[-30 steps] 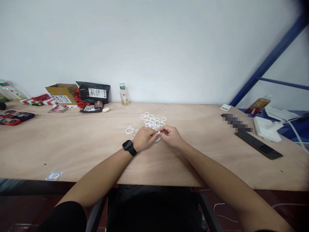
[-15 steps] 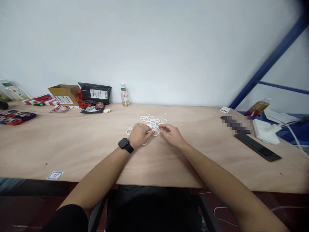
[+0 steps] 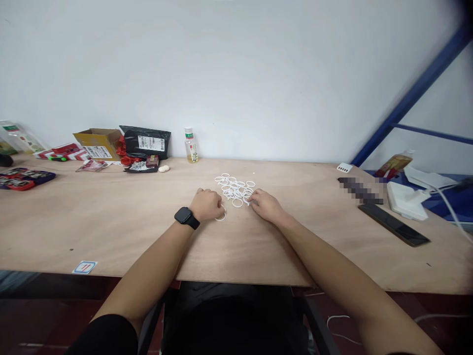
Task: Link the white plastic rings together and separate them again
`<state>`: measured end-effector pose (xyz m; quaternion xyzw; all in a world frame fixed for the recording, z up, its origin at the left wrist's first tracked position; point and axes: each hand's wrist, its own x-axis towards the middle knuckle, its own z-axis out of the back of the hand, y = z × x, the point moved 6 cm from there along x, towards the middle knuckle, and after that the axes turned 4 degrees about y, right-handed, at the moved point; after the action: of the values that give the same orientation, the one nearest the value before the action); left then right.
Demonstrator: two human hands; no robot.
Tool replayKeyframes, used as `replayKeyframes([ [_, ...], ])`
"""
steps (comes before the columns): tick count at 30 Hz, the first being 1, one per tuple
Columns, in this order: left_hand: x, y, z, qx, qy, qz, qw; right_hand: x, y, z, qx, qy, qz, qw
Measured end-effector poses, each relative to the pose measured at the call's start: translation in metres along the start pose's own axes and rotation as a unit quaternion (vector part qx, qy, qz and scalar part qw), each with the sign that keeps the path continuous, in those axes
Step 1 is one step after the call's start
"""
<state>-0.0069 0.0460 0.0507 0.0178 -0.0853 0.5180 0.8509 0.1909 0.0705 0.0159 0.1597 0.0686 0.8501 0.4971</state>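
Observation:
Several thin white rings, which look like curtain rings, lie in a loose pile (image 3: 232,187) on the wooden table. My left hand (image 3: 207,204), with a black watch at the wrist, is left of the pile. Its fingers are curled in, and what they hold, if anything, is hidden. One separate white ring (image 3: 220,219) shows partly beneath these fingers. At the pile's right edge, my right hand (image 3: 266,204) has thumb and fingers pinched on a tilted white ring (image 3: 247,199). Another ring (image 3: 237,202) lies flat between the hands.
A bottle (image 3: 191,146) stands by the wall. To its left are a black parcel bag (image 3: 148,142) and an open cardboard box (image 3: 98,143). At right lie a phone (image 3: 393,225) and a white charger (image 3: 406,201). A numbered label (image 3: 84,267) sits by the front edge.
My left hand has drawn back left from the pile, uncovering rings in the middle and covering those on the left. My right hand stays at the right edge, its fingers now closed on a ring.

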Motion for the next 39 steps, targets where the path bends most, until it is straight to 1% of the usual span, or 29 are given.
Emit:
replayKeyframes([
  [4,0.001,-0.006,0.000,-0.042,-0.023,-0.009,0.999,-0.001,0.001,0.001,-0.002,0.005,-0.009,1.000],
  [9,0.000,-0.024,-0.004,-0.111,-0.045,-0.064,0.991,-0.002,0.004,0.001,0.009,0.000,-0.006,1.000],
  [12,-0.001,-0.033,-0.006,-0.132,-0.050,-0.088,0.986,-0.002,0.008,0.005,0.052,-0.031,0.008,0.998],
  [17,-0.002,-0.035,-0.010,-0.153,-0.061,-0.094,0.982,-0.003,0.010,0.016,0.159,-0.122,0.023,0.979],
  [19,-0.001,-0.034,-0.012,-0.161,-0.058,-0.096,0.981,-0.002,0.008,0.017,0.195,-0.137,0.018,0.971],
  [25,-0.001,-0.035,-0.014,-0.170,-0.057,-0.098,0.979,-0.002,0.005,0.017,0.276,-0.151,-0.009,0.949],
  [26,-0.001,-0.035,-0.012,-0.175,-0.067,-0.095,0.978,-0.003,0.006,0.016,0.292,-0.146,-0.006,0.945],
  [28,-0.003,-0.034,-0.007,-0.195,-0.101,-0.085,0.972,-0.003,0.012,0.014,0.344,-0.112,0.005,0.932],
  [30,-0.005,-0.032,0.000,-0.218,-0.139,-0.077,0.963,-0.003,0.022,0.008,0.410,-0.053,0.023,0.910],
  [32,-0.005,-0.032,0.004,-0.230,-0.151,-0.081,0.958,-0.004,0.031,0.004,0.464,0.000,0.032,0.885],
  [34,-0.005,-0.034,0.004,-0.225,-0.132,-0.090,0.961,-0.006,0.036,0.001,0.498,0.028,0.021,0.866],
  [36,-0.003,-0.037,0.002,-0.211,-0.098,-0.098,0.968,-0.007,0.038,-0.001,0.513,0.043,0.010,0.857],
  [37,-0.003,-0.039,0.000,-0.204,-0.084,-0.103,0.970,-0.008,0.039,0.000,0.512,0.048,0.011,0.857],
  [39,-0.002,-0.042,-0.002,-0.192,-0.069,-0.117,0.972,-0.010,0.040,0.002,0.489,0.050,0.025,0.871],
])
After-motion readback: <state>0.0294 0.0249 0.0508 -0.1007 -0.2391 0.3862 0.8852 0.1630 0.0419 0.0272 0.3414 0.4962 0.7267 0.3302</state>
